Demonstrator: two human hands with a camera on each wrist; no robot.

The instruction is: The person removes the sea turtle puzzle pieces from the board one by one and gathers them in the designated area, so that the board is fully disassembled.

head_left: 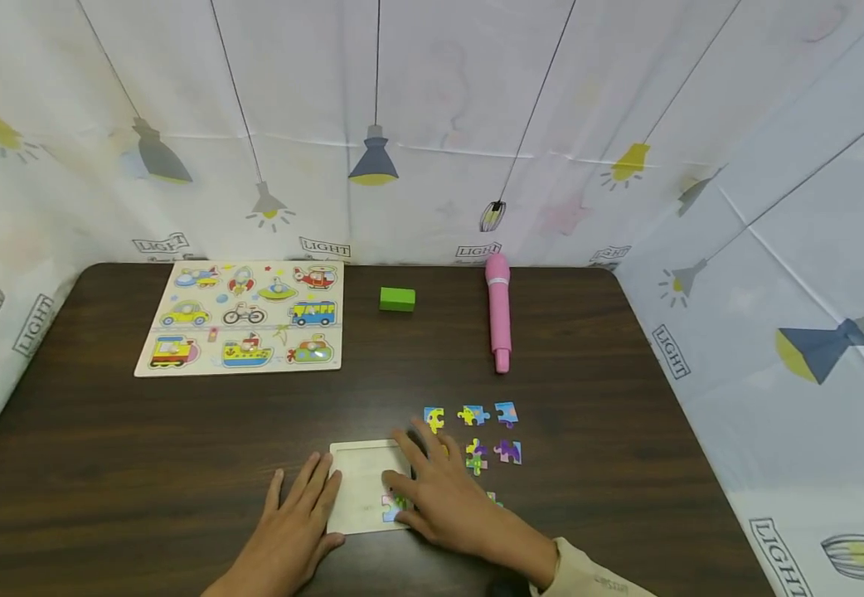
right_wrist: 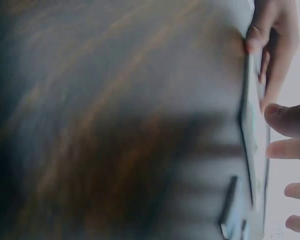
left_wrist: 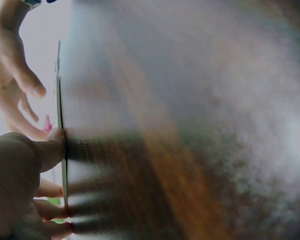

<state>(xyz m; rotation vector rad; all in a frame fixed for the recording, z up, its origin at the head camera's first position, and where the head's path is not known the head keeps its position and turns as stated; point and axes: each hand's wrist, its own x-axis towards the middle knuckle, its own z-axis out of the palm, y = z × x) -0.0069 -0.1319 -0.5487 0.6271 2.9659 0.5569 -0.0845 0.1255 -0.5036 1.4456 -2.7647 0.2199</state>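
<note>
A shallow pale puzzle tray (head_left: 357, 481) lies near the front of the table. In its lower right part sits a jigsaw piece (head_left: 390, 511) in pink, green and blue, partly hidden by fingers. My left hand (head_left: 288, 531) rests along the tray's left edge, fingers extended; its thumb touches the tray's near side in the left wrist view. Over the tray's right side hovers my right hand (head_left: 448, 499), fingers spread. In the right wrist view its fingertips (right_wrist: 279, 114) are apart from the tray, with nothing between them.
Several loose jigsaw pieces (head_left: 476, 456) lie right of the tray, some partly covered by my right hand. Farther back are a vehicle picture board (head_left: 208, 336), a green block (head_left: 397, 299) and a pink microphone-shaped toy (head_left: 500, 315). A patterned curtain (head_left: 432, 99) borders the table.
</note>
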